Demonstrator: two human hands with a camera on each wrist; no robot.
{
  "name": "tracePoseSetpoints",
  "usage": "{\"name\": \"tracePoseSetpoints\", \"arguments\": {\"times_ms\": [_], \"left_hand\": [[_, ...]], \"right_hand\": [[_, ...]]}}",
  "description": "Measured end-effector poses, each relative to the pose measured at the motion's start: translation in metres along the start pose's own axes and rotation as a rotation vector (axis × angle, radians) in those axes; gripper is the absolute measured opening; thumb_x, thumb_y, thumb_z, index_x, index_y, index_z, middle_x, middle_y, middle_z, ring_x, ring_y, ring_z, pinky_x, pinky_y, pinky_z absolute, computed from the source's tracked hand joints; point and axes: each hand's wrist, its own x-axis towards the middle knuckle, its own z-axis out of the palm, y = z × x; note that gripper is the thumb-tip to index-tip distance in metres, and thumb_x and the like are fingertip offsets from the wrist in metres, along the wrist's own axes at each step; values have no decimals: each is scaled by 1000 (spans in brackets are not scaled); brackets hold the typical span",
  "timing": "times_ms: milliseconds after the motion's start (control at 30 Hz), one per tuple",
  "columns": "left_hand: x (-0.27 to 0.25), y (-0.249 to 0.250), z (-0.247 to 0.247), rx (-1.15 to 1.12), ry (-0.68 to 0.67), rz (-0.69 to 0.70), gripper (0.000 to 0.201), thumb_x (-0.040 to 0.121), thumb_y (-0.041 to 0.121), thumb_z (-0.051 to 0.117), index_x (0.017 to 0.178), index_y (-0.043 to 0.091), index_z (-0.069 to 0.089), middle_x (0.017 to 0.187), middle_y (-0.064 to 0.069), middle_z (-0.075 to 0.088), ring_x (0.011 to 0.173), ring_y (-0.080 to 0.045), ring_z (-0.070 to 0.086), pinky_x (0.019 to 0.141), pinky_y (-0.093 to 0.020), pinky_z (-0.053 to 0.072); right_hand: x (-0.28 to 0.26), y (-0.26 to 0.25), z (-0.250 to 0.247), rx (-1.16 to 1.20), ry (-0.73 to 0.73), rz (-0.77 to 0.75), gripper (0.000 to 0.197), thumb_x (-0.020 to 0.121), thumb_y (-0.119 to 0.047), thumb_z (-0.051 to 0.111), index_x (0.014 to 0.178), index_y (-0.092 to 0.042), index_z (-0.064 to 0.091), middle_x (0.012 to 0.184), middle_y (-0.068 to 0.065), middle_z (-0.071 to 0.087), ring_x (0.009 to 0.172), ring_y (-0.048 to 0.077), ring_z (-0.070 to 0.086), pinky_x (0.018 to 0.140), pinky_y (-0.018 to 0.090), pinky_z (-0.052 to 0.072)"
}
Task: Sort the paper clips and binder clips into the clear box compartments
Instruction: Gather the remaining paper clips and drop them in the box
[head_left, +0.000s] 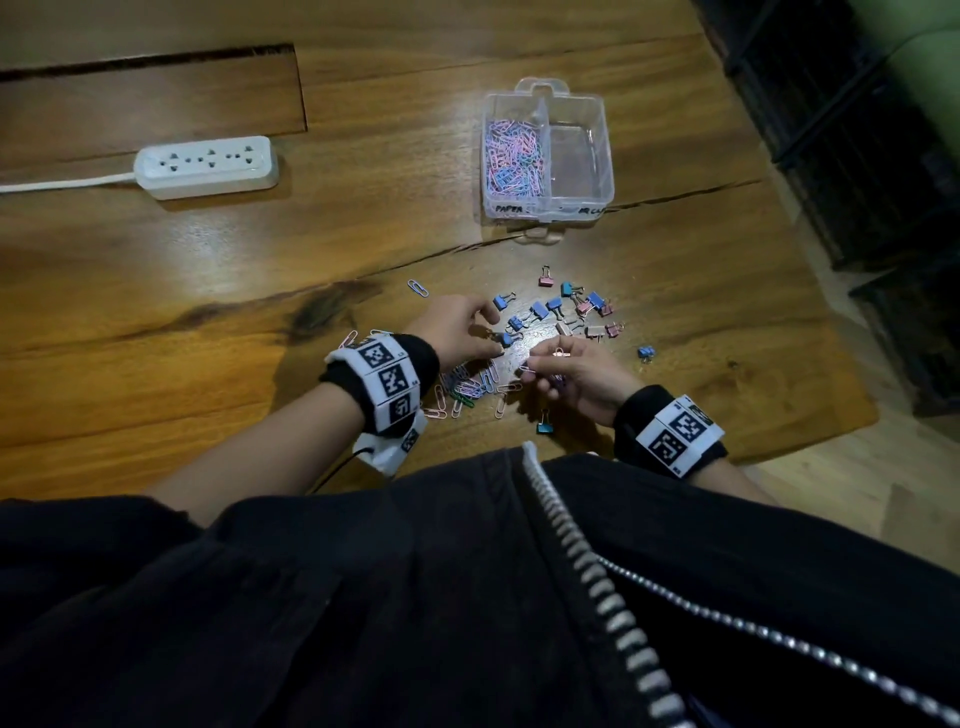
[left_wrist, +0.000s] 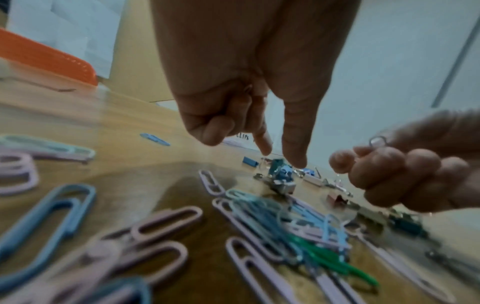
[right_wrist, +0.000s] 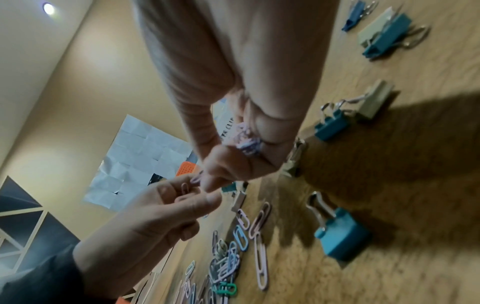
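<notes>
I was partway through: the clear box's (head_left: 545, 208) left compartment already held many paper clips (head_left: 513, 158), its right one looked empty, while my right hand (head_left: 584, 375) clutched gathered clips and my left hand's (head_left: 457, 327) fingers reached, uncurled, over the binder clips (head_left: 558, 312) on the table (head_left: 208, 291).

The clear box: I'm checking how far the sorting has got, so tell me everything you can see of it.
The clear box is see-through plastic with a small tab at its far edge, standing open and upright on the wooden table beyond the loose clips. A divider splits it in two. The left compartment holds a heap of pink and blue paper clips; the right one looks empty. Handwritten labels mark the near wall, the left reading PAPER. Neither hand touches it.
</notes>
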Motion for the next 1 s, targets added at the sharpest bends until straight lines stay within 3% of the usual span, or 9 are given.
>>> {"name": "tracePoseSetpoints", "arguments": {"times_ms": [167, 267, 367, 533, 700, 767, 833, 933, 1000], "left_hand": [[-6, -6, 0, 280, -56, 97, 22, 80, 31, 67, 94, 18, 58, 98, 0, 60, 87, -13, 55, 72, -23, 41], [-16, -10, 2, 395, -152, 174, 39, 74, 41, 70, 101, 17, 56, 99, 2, 54, 89, -13, 49, 74, -25, 38], [-22, -16, 5, 490, -187, 235, 51, 73, 41, 70, 114, 17, 53, 113, -1, 56, 104, -19, 53, 79, -26, 38], [-26, -25, 10, 544, -171, 241, 30, 85, 38, 57, 104, 14, 55, 110, -4, 56, 103, -20, 54, 78, -27, 40], [-25, -35, 10, 732, -161, 218, 39, 92, 40, 45, 111, 7, 52, 116, -10, 54, 110, -26, 49, 92, -35, 41], [-25, -37, 5, 607, -161, 192, 35, 95, 37, 41, 106, 5, 52, 110, -13, 51, 106, -27, 46, 91, -34, 36], [-26, -36, -4, 295, -128, 122, 24, 97, 31, 39, 89, 9, 48, 92, -9, 46, 88, -21, 44, 78, -29, 35], [-25, -36, -15, -399, -124, -88, 30, 98, 18, 37, 68, 16, 38, 65, -1, 42, 46, -5, 43, 46, -19, 33], [-26, -37, -20, -881, -164, -194, 27, 91, 12, 36, 64, 13, 36, 54, -2, 42, 32, -4, 36, 32, -16, 26]], "right_hand": [[-3, -1, 1, -19, -47, 39, 24, 92, 0, 33, 85, -5, 55, 68, 4, 50, 55, 10, 46, 47, 16, 38], [-4, -3, 5, -43, -42, 35, 24, 93, -14, 37, 74, -11, 52, 68, 1, 47, 55, 10, 42, 53, 19, 33], [-6, -3, 15, -392, 29, -64, 22, 86, -19, 57, 67, -15, 46, 64, -4, 48, 50, 5, 47, 49, 16, 37], [2, 10, 26, -1371, 163, -256, 41, 69, -41, 72, 95, -14, 54, 91, -1, 44, 87, 14, 44, 76, 27, 41], [11, 17, 35, -1381, 159, -315, 28, 79, -31, 65, 95, -11, 56, 105, 6, 51, 101, 22, 47, 81, 30, 38], [14, 16, 36, -1380, 115, -300, 26, 79, -27, 65, 94, -9, 56, 109, 9, 51, 103, 22, 46, 86, 31, 38], [15, 13, 35, -1374, 73, -305, 25, 79, -26, 66, 92, -8, 55, 107, 10, 51, 99, 21, 46, 83, 28, 37], [13, 10, 35, -1331, 71, -318, 17, 81, -19, 64, 88, -10, 52, 100, 9, 52, 90, 19, 47, 73, 23, 33], [11, 8, 36, -1233, 95, -320, 10, 82, -9, 59, 91, -6, 55, 100, 10, 57, 94, 22, 52, 72, 22, 35]]}}
